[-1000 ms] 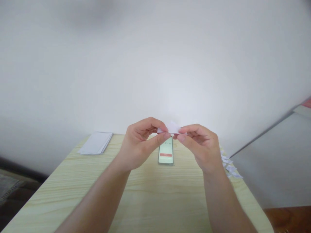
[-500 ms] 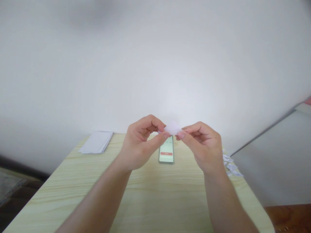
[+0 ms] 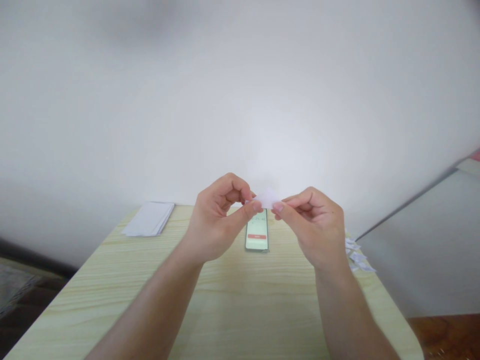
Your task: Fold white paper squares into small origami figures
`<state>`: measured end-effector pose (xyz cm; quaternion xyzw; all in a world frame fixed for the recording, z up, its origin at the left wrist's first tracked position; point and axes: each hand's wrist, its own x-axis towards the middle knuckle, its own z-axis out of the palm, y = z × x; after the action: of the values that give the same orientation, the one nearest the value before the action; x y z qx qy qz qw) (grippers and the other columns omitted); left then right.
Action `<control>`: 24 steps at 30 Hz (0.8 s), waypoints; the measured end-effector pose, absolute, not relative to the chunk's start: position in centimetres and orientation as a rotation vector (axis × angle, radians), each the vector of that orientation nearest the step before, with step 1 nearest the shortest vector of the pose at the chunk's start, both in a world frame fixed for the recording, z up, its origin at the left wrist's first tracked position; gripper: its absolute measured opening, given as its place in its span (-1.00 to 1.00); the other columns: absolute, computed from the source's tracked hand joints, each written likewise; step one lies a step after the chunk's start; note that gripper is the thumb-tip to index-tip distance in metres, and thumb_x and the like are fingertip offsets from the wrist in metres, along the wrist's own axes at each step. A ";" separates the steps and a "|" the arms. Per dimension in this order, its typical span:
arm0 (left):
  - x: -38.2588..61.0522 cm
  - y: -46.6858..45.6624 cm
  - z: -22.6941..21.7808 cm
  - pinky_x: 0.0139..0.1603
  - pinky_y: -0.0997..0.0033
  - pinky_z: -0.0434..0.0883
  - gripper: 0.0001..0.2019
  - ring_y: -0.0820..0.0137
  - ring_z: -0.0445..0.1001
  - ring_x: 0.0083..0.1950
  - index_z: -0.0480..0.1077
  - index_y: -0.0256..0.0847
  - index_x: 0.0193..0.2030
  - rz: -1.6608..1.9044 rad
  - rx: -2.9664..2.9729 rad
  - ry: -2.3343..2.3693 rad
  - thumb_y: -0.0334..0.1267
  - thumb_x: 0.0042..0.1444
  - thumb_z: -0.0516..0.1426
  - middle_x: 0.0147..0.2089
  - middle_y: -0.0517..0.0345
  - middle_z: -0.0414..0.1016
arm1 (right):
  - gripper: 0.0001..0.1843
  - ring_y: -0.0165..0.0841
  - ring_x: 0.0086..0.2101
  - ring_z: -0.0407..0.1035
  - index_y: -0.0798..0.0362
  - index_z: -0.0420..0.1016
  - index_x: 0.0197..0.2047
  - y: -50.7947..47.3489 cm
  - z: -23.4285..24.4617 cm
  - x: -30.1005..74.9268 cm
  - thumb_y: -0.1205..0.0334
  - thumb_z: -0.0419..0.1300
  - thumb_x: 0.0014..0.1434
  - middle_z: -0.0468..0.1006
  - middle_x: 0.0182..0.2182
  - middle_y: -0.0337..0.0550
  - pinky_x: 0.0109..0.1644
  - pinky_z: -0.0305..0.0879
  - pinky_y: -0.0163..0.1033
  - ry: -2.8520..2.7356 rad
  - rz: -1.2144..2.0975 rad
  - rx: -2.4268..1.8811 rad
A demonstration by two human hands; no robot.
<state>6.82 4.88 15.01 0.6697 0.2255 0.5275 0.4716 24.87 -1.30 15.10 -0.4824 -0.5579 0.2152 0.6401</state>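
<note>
small white paper [image 3: 267, 198], held in the air above the far part of the table, between the fingertips of both hands. its left end is pinched between thumb and forefinger of the left hand [image 3: 217, 225]; its right end is pinched likewise by the right hand [image 3: 320, 230]. each thumb lies on the side toward the wearer, with the forefinger behind, an opposition that probably keeps so light a piece flat and taut. the other fingers curl inward, apparently to stay out of the way. the paper is pale and softly blurred, so any creases in it cannot be told. both wrists rise from the near side and turn inward, which likely brings the two grips level in front of the eyes.

below the hands, a phone [image 3: 257, 242] lies on the table, its upper part covered by the fingers and paper. its screen is lit and shows a red bar; the dark figures above are too blurred to read. its central place presumably lets it be seen while both hands are busy.

farther out, a stack of white sheets [image 3: 148, 219] lies at the left rear, near the wall [image 3: 240, 100], its edges slightly fanned. small white paper pieces [image 3: 358, 259] lie along the right edge, just beyond the right wrist and partly hidden by it. this arrangement, stack to one side and pieces to the other, seems to leave the middle of the wood-grained table [image 3: 255, 305] for the forearms.
</note>
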 end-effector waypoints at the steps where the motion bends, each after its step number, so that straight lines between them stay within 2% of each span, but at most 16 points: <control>1: 6.8 4.9 15.0 -0.18 0.27 0.54 -0.78 0.35 0.56 -0.28 0.36 -0.17 -0.24 1.292 1.637 0.546 -0.23 0.15 0.34 -0.31 0.14 0.56 | -0.81 -0.31 -0.39 0.54 -0.01 0.54 -0.36 -1.3 15.1 24.9 0.14 0.44 0.15 0.66 -0.43 -0.19 -0.26 0.49 -0.16 -1.274 0.493 -1.107; 4: 6.8 5.0 15.2 -0.18 0.26 0.55 -0.79 0.36 0.56 -0.29 0.35 -0.16 -0.20 1.278 1.659 0.535 -0.25 0.18 0.32 -0.34 0.18 0.53 | -0.80 -0.31 -0.39 0.53 -0.01 0.53 -0.37 -1.3 15.0 25.1 0.14 0.44 0.15 0.65 -0.45 -0.20 -0.25 0.49 -0.16 -1.280 0.503 -1.120; 9: 6.6 5.0 15.2 -0.16 0.29 0.51 -0.84 0.36 0.56 -0.24 0.36 -0.16 -0.15 1.249 1.740 0.564 -0.26 0.23 0.28 -0.28 0.17 0.53 | -0.79 -0.34 -0.39 0.52 -0.01 0.50 -0.36 -1.1 14.9 25.2 0.16 0.44 0.15 0.63 -0.45 -0.22 -0.27 0.46 -0.20 -1.279 0.507 -1.123; 15: 6.5 4.8 15.2 -0.21 0.34 0.42 -0.88 0.39 0.49 -0.29 0.36 -0.15 -0.11 1.235 1.856 0.622 -0.22 0.31 0.21 -0.35 0.19 0.50 | -0.74 -0.36 -0.42 0.52 -0.07 0.47 -0.17 -0.8 15.1 25.3 0.18 0.45 0.14 0.63 -0.46 -0.31 -0.26 0.45 -0.22 -1.258 0.554 -1.041; 19: 6.6 5.0 15.0 -0.21 0.34 0.40 -0.88 0.39 0.46 -0.28 0.36 -0.15 -0.09 1.214 1.809 0.564 -0.20 0.34 0.19 -0.34 0.16 0.48 | -0.64 -0.35 -0.38 0.52 -0.07 0.53 -0.04 -0.5 15.1 25.7 0.11 0.47 0.12 0.64 -0.43 -0.30 -0.27 0.43 -0.22 -1.297 0.716 -1.063; 22: 6.8 5.1 15.0 -0.22 0.35 0.39 -0.88 0.40 0.45 -0.27 0.34 -0.15 -0.09 1.179 1.780 0.520 -0.20 0.35 0.18 -0.32 0.16 0.47 | -0.75 -0.35 -0.36 0.51 0.01 0.61 -0.19 -0.3 15.2 26.1 0.04 0.43 0.17 0.66 -0.38 -0.21 -0.29 0.39 -0.24 -1.403 0.831 -1.094; 24: 6.8 5.1 14.9 -0.23 0.35 0.38 -0.88 0.40 0.45 -0.27 0.34 -0.16 -0.08 1.164 1.775 0.503 -0.20 0.36 0.17 -0.32 0.16 0.46 | -0.74 -0.36 -0.36 0.49 0.04 0.61 -0.31 -0.3 15.3 26.2 0.01 0.38 0.23 0.67 -0.39 -0.18 -0.30 0.36 -0.25 -1.462 0.835 -1.113</control>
<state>6.76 5.13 14.92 0.7218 0.2046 0.4734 0.4616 26.21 -0.34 15.33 -0.4668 -0.6131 0.3502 0.5325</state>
